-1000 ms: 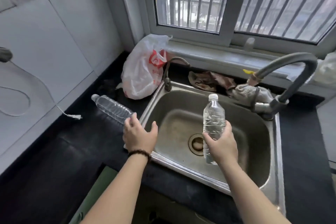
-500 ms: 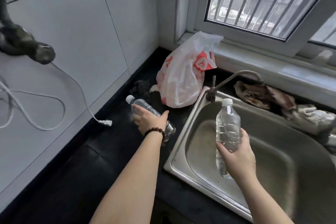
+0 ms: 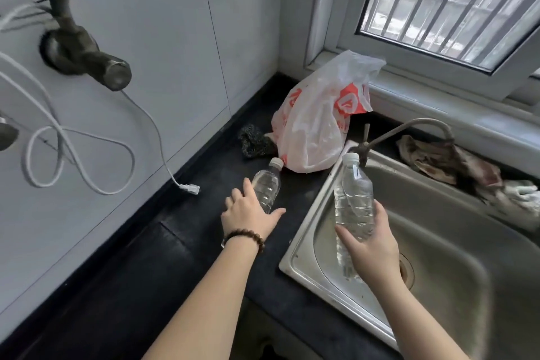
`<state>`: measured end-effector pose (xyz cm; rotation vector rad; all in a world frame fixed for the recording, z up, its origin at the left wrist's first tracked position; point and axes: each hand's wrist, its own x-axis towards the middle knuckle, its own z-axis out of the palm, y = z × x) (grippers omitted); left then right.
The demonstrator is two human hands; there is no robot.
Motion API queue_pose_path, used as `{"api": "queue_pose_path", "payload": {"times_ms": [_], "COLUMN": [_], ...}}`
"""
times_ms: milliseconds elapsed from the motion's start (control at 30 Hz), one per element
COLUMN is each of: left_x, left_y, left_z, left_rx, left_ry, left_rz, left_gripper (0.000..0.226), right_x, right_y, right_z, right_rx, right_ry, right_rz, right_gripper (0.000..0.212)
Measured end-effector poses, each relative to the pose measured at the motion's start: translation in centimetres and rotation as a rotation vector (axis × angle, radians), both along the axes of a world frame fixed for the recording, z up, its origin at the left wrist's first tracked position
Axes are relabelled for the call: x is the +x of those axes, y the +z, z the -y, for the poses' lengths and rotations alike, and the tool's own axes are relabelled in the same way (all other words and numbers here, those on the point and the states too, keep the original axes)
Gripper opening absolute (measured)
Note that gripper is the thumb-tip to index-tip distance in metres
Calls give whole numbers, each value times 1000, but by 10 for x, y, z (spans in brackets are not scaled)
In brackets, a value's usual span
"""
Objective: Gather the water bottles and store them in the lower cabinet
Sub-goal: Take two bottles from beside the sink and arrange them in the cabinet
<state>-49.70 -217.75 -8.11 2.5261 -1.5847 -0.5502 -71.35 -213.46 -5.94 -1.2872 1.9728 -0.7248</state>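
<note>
Hands (image 3: pixel 250 215) perhaps gripping bottles (image 3: pixel 266 185).

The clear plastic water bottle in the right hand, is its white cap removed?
No, the clear plastic water bottle held upright by the right hand has its white cap on.

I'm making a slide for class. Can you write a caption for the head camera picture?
Right hand holds a water bottle over the sink; left hand grasps another bottle lying on the counter.
</note>
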Motion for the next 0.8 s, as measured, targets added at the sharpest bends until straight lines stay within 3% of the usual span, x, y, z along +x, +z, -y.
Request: {"api": "queue_pose_path", "payload": {"times_ms": [100,233,533,800], "left_x": [0,4,-42,-99], "left_y": [-1,4,49,64], "left_z": [2,-6,-84,-203], "left_rx": [-25,-123,-423,-663], "left_ry": [-6,38,279,548], "left_rz": [32,-73,-386,-413], "left_gripper": [88,66,51,54], "right_x": [0,-2,-11,-33], "right_y": [1,6,39,48], "right_z": [-1,-6,-31,-91], "right_rx": [-2,-16,-165,-222], "right_ry": [5,20,156,397], "right_rz": [7,29,117,225], "right_gripper": [80,80,76,77]}}
